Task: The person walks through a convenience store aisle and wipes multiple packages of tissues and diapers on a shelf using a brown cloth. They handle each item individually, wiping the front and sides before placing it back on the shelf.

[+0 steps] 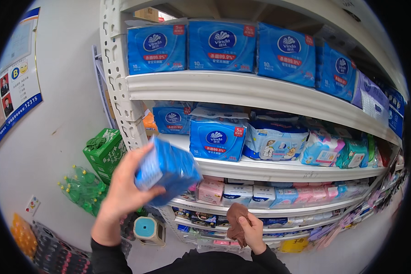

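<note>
My left hand (pixel 128 186) grips a blue plastic-wrapped pack of Vinda wipes (pixel 173 171), lifted in front of the shelf rack's left end and blurred. In my right hand (pixel 251 229) is a crumpled brown cloth (pixel 237 219), held low before the lower shelves. Close behind the lifted pack, another blue Vinda pack (pixel 217 138) stands at the front of the second shelf (pixel 281 170). To its left, a further Vinda pack (pixel 173 119) sits deeper on that shelf. A row of the same blue packs (pixel 222 46) lines the upper shelf (pixel 226 82).
A white perforated upright (pixel 118 85) bounds the rack on the left. Beside it on the floor are a green carton (pixel 104 150), green bottles (pixel 84 188) and a small stool (pixel 149 231). Soft packs of wipes (pixel 275 140) fill the second shelf's right side. Tissue packs (pixel 238 194) stand below.
</note>
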Available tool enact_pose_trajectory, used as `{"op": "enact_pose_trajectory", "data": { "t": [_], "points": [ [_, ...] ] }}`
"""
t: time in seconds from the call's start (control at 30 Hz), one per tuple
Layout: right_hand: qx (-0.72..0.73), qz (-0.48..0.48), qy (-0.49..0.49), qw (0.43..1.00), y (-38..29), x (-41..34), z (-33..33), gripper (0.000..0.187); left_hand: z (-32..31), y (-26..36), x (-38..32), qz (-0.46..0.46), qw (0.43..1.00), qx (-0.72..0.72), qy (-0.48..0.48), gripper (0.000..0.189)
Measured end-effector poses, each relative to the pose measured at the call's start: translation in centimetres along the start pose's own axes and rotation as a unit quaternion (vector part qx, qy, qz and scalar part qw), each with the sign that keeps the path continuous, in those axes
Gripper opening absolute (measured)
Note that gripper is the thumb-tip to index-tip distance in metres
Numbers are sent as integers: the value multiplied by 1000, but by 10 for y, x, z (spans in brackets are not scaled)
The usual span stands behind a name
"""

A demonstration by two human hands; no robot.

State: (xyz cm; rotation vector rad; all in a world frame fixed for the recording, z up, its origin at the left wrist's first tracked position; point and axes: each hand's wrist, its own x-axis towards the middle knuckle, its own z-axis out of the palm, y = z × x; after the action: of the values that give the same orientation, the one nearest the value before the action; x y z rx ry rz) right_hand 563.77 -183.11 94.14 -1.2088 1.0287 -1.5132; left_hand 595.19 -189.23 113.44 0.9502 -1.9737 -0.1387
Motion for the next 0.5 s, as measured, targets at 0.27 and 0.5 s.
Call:
{"op": "enact_pose_trajectory", "data": {
  "t": [0.27,0.5],
  "points": [
    [-6,9,-33,999,3,-10,4,40,-27,5,103,110,951,257,-136,80],
    [8,32,-19,999,4,-13,0,36,-10,-8,147,70,941,218,-248,80]
  ]
}}
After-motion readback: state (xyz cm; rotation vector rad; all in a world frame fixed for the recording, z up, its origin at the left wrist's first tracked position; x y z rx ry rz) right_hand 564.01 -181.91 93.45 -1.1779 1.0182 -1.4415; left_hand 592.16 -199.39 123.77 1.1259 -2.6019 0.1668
